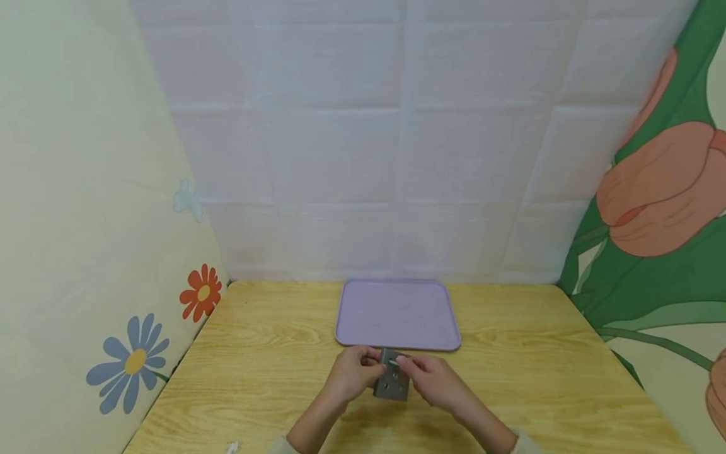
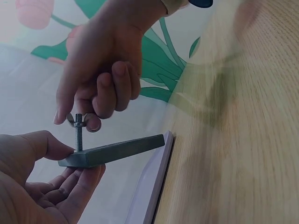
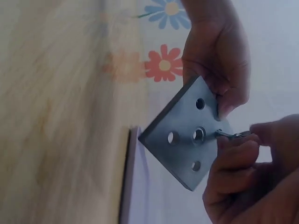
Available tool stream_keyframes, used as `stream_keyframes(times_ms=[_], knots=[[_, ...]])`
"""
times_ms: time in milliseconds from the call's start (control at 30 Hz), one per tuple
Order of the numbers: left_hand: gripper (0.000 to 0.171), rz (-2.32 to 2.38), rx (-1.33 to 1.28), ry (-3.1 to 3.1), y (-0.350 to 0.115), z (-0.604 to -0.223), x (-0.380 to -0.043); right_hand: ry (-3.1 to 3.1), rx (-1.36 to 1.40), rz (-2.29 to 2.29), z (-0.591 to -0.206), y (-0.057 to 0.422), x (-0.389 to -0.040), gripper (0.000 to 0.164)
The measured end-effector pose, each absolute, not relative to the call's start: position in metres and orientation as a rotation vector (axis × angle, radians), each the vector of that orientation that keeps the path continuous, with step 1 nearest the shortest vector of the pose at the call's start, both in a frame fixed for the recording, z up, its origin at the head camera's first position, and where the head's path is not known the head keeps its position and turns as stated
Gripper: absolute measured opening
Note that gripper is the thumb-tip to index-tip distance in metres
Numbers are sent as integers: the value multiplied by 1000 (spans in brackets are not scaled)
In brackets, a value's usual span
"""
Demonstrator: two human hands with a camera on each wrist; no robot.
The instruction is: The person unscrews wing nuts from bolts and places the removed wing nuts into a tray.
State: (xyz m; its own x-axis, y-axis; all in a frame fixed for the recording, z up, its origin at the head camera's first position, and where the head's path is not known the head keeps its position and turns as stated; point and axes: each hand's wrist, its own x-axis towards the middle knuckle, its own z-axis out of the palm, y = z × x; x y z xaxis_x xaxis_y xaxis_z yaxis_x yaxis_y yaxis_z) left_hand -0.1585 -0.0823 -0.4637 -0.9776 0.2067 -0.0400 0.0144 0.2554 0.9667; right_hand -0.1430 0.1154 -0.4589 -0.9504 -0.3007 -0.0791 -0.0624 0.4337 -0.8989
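Observation:
A flat grey metal plate (image 1: pixel 392 389) with several round holes is held above the table, tilted. My left hand (image 1: pixel 348 375) grips it at one corner, thumb on top and fingers underneath. From a hole near that corner a threaded bolt (image 2: pixel 78 140) stands out, carrying a wing nut (image 2: pixel 77 122) near its free end. My right hand (image 1: pixel 435 381) has thumb and index finger at the wing nut, and the right wrist view shows them pinching it. In that view the fingers partly cover the nut and the plate's near corner.
Behind the hands, a shallow lilac tray (image 1: pixel 397 315) lies on the wooden table (image 1: pixel 272 353). A small white object (image 1: pixel 232 448), cut off by the frame, is at the front left edge. A white sheet (image 1: pixel 397 157) hangs at the back, with flower-printed cloths at both sides.

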Motion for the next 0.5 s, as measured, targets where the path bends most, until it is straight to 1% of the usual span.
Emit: stream_keyframes(times_ms=[133, 200, 500], knots=[[17, 1803, 201, 2360, -84, -464, -160, 2890, -529, -1235, -458, 113, -139, 30], [17, 1805, 200, 2359, -84, -464, -160, 3002, -588, -1144, -457, 112, -137, 26], [17, 1803, 190, 2362, -85, -464, -162, 3139, -714, -1049, -457, 110, -134, 20]])
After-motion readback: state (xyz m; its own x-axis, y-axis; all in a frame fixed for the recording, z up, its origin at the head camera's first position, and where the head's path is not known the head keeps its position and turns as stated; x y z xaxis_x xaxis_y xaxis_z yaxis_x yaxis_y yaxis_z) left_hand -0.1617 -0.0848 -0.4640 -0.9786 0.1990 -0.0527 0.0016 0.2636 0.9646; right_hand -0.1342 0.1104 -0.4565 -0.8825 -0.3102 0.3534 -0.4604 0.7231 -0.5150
